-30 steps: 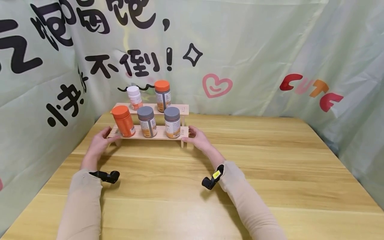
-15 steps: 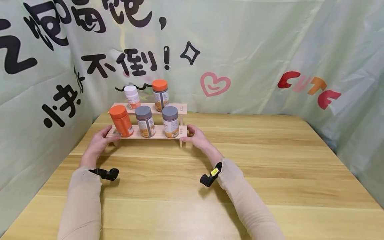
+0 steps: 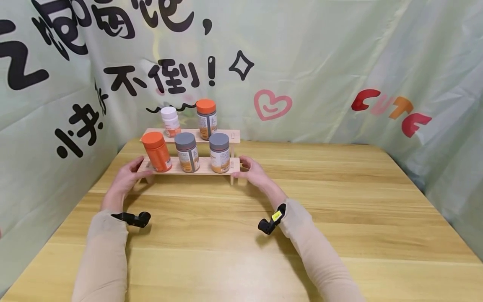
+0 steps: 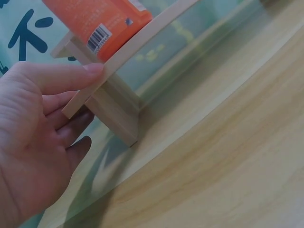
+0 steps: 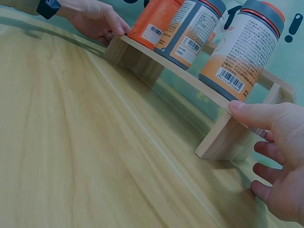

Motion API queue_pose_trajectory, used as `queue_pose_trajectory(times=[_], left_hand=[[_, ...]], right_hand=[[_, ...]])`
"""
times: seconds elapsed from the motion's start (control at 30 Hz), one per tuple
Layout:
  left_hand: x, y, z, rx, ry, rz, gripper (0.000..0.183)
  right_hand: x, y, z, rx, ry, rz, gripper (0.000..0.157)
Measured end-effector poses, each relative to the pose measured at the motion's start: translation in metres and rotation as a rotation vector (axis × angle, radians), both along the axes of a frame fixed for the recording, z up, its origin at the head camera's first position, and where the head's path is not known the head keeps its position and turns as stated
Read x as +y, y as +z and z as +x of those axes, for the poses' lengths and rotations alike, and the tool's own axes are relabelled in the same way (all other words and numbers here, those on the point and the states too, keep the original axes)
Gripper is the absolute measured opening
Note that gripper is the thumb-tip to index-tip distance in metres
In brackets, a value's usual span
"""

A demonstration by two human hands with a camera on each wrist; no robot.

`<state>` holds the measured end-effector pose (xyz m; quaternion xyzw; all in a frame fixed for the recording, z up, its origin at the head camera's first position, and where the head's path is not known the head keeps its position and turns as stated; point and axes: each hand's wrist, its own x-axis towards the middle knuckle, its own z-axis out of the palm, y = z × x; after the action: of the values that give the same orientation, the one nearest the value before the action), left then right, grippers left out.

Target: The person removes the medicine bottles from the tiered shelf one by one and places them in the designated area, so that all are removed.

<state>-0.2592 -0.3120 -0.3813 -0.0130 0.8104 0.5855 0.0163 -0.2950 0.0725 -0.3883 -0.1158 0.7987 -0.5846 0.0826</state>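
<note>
A light wooden two-tier rack [image 3: 181,170] stands on the table. My left hand [image 3: 126,178] holds the left end of its lower shelf, thumb on top and fingers curled below in the left wrist view. At the opposite end my right hand [image 3: 257,171] grips the same shelf, its thumb [image 5: 237,107] on the front edge. On the lower tier stand an orange bottle [image 3: 158,155] and two grey-lidded bottles [image 3: 188,157], all upright. The upper tier bears a small white-capped bottle [image 3: 171,122] and a grey bottle with an orange lid [image 3: 206,121].
The wooden table [image 3: 241,247] spreads in front and to the right of the rack. Behind it hangs a pale green cloth [image 3: 320,84] with lettering and drawings, and the cloth also runs along the left side. Each wrist wears a black camera.
The rack, with its bottles and both hands on it, sits very slightly farther right against the backdrop. Both hands keep their hold, and the head view has shifted a little.
</note>
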Motion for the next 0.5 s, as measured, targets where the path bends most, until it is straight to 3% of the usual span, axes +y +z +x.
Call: queue_pose_trajectory(times=[0.5], left_hand=[[0.017, -0.004, 0.007, 0.035, -0.054, -0.019, 0.078]], right_hand=[[0.033, 0.002, 0.012, -0.011, 0.015, 0.042, 0.073]])
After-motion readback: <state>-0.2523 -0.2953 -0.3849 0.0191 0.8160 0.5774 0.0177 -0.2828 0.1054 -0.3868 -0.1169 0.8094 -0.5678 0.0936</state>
